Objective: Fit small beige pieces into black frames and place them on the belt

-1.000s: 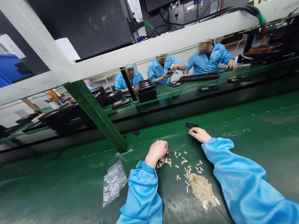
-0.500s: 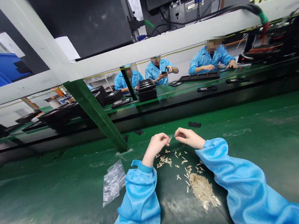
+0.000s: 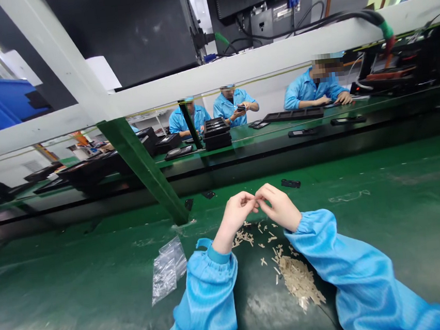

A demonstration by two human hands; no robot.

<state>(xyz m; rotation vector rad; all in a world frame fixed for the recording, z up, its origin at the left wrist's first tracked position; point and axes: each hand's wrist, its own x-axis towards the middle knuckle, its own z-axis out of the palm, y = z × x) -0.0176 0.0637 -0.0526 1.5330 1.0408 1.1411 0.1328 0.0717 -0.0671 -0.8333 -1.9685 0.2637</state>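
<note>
My left hand (image 3: 240, 211) and my right hand (image 3: 277, 204) meet fingertip to fingertip over the green bench, both closed in a pinch. The small beige strip that showed in my left fingers a moment ago is hidden between the fingertips now. Whatever my right fingers grip cannot be made out. Below the hands lie scattered small beige pieces (image 3: 243, 237), some of them cross-shaped. Closer to me is a dense pile of thin beige pieces (image 3: 299, 279), beside my right sleeve.
Clear plastic bags (image 3: 168, 269) lie left of my left sleeve. A green post (image 3: 145, 172) rises at the left. Small black parts (image 3: 291, 183) rest beyond my hands. Across the bench several co-workers in blue (image 3: 233, 106) sit near stacked black trays (image 3: 217, 133).
My right hand has come left and its fingertips now meet those of my left hand. The beige strip in my left fingers has gone out of sight behind them.
</note>
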